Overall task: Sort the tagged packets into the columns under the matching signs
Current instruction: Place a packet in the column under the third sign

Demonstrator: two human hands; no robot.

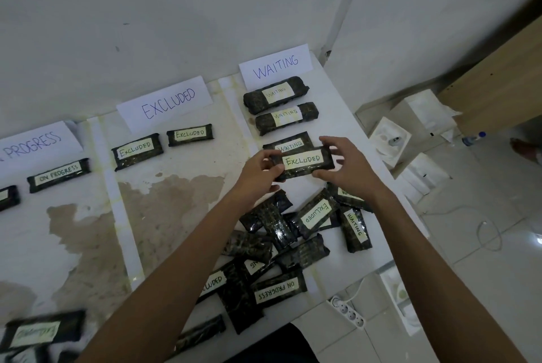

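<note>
Above table (181, 163), hands (258, 176) (349, 169) hold EXCLUDED packet (303, 161)

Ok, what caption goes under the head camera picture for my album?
Left hand and right hand hold an EXCLUDED packet below the WAITING sign.

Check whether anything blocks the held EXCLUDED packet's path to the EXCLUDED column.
Nothing visible does. The left hand and right hand hold the dark plastic packet tagged EXCLUDED over the WAITING column. Leftward, under the white paper EXCLUDED sign, two dark packets lie up by the sign, off the path.
</note>
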